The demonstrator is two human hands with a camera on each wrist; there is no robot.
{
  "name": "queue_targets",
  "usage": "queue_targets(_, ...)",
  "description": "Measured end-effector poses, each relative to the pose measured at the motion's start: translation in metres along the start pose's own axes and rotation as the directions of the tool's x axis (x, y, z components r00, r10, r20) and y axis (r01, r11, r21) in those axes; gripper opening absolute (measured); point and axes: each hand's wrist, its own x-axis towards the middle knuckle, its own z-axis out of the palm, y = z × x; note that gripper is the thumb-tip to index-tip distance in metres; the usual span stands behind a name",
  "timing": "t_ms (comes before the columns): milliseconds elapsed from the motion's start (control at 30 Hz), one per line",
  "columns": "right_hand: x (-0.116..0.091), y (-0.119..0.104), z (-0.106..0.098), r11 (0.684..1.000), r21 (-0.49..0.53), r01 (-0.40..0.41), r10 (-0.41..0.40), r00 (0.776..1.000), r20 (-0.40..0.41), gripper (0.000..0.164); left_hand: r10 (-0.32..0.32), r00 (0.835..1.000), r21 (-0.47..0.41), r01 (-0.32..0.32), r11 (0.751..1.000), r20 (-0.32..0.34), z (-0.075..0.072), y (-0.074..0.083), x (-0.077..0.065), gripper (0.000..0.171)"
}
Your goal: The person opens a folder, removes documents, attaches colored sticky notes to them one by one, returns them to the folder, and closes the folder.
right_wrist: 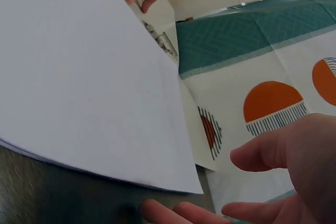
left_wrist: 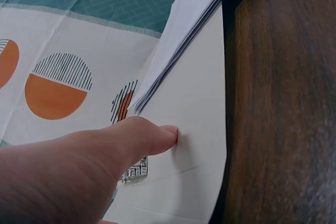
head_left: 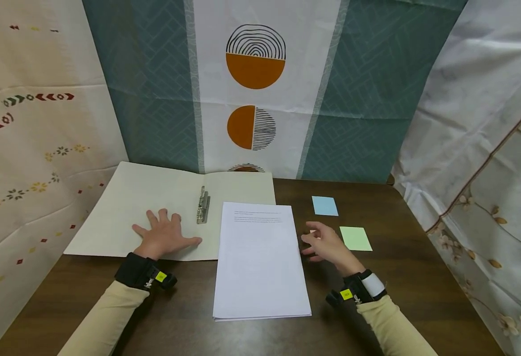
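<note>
An open white file folder lies at the back left, with a metal lever clip by its fold. My left hand rests on its left cover, fingers spread; the left wrist view shows the thumb touching the cover. A stack of printed paper overlaps the folder's right cover and runs toward me. Just right of the stack, my right hand hovers with loosely bent fingers and nothing visibly held. In the right wrist view its thumb stands apart from the fingers, beside the stack's edge.
A blue sticky note and a green sticky note lie right of the stack. Something small and pale is mostly hidden behind my right hand. Patterned cloths hang around the dark wooden table.
</note>
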Motion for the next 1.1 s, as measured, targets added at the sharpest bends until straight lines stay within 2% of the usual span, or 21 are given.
queue_targets(200,-0.001,-0.004,-0.016,0.996,-0.081,0.03,-0.034,0.998,-0.053,0.074,-0.002,1.0,0.011,0.002,1.0,0.001,0.001,0.001,-0.001,0.106)
queue_targets(433,0.0,0.0,-0.035,0.978,-0.197,0.074,-0.086,0.995,-0.052,0.078,0.0,1.0,0.007,0.0,1.0,0.0,0.0,0.001,-0.001,0.106)
queue_targets(567,0.001,0.004,-0.043,0.94,-0.29,0.179,-0.19,0.982,-0.008,0.077,0.0,1.0,0.008,0.0,1.0,-0.002,0.0,0.002,-0.001,0.106)
queue_targets(767,0.002,0.01,-0.049,0.858,-0.361,0.365,-0.344,0.931,0.124,0.077,-0.001,1.0,0.012,0.001,1.0,0.001,-0.001,0.001,-0.002,0.107)
queue_targets(933,0.005,0.013,-0.055,0.808,-0.406,0.427,-0.376,0.904,0.203,0.076,-0.002,1.0,0.008,0.002,1.0,0.005,-0.001,0.001,-0.002,0.106)
queue_targets(1100,0.01,0.017,-0.067,0.772,-0.445,0.454,-0.379,0.891,0.25,0.081,0.005,1.0,0.011,-0.005,1.0,-0.003,0.0,0.002,-0.002,0.106)
